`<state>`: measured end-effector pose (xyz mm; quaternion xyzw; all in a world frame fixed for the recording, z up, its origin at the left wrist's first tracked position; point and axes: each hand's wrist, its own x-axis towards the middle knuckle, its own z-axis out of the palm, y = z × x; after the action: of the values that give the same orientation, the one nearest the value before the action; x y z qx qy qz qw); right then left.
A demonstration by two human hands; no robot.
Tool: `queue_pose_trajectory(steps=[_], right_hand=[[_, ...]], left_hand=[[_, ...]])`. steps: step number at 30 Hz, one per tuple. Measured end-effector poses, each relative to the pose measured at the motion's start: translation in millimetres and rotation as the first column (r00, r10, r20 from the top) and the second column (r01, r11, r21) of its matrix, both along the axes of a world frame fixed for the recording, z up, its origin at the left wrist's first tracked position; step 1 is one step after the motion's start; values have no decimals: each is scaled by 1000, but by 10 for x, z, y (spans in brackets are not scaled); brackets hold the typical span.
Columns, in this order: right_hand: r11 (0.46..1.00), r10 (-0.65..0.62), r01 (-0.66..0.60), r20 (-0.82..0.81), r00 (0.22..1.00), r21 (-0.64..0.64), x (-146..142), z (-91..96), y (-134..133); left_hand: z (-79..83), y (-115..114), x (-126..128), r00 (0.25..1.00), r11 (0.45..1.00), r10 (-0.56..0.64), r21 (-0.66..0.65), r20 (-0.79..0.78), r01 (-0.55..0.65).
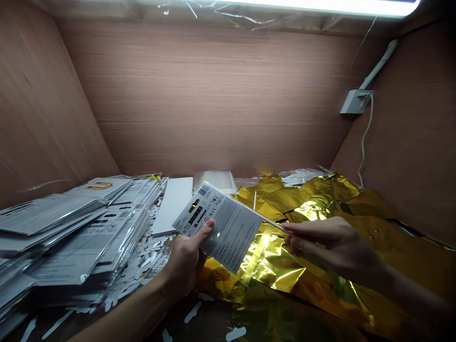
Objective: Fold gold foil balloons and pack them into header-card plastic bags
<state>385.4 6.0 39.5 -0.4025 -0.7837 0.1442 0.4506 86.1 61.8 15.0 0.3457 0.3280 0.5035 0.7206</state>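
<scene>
My left hand (190,251) grips a flat printed package (228,223) with its thumb on the face. The package is tilted, and its face carries a barcode, small text and a hang hole. A thin white stick (276,225) is pinched between the fingertips of my right hand (320,244). The stick's far end meets the package's upper right corner; I cannot tell whether it goes inside. Shiny gold foil bags (278,270) lie under and behind both hands.
Stacks of similar packages (81,242) lean at the left. White cut-out scraps (151,261) are scattered beside them. A white card (174,202) and a clear plastic tray (215,180) lie at the back. Wooden walls (228,95) enclose the space; a socket box (356,101) hangs right.
</scene>
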Motion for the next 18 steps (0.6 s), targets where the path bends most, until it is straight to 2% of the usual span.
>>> queue_pose_trajectory(steps=[2,4,7,9,11,13,16,18], right_hand=[[998,-6,5,-20,1000,-61,-31,-91,-49],[990,34,-43,-71,997,-136,-62,-168,-78],[952,89,-137,-181,979,-272,-112,-233,-104],[924,126,-179,-173,977,-339,-140,-230,-118],[928,165,-179,-71,984,-326,-150,-190,-130],[959,175,-152,81,981,-238,-140,-130,-138],[983,172,-151,227,959,-106,-130,-47,-163],[975,221,-210,267,938,-71,-170,-11,-207]], left_hand=[[26,-36,-40,992,996,-76,46,98,72],[79,-75,-97,974,987,-163,22,155,162],[163,-114,-186,970,968,-209,-116,121,223],[193,-122,-231,969,961,-232,-133,84,242],[202,-121,-257,952,951,-300,-64,66,304],[205,-117,-265,931,933,-358,41,62,356],[224,-119,-245,919,921,-380,137,103,365],[242,-122,-220,905,915,-395,162,157,371]])
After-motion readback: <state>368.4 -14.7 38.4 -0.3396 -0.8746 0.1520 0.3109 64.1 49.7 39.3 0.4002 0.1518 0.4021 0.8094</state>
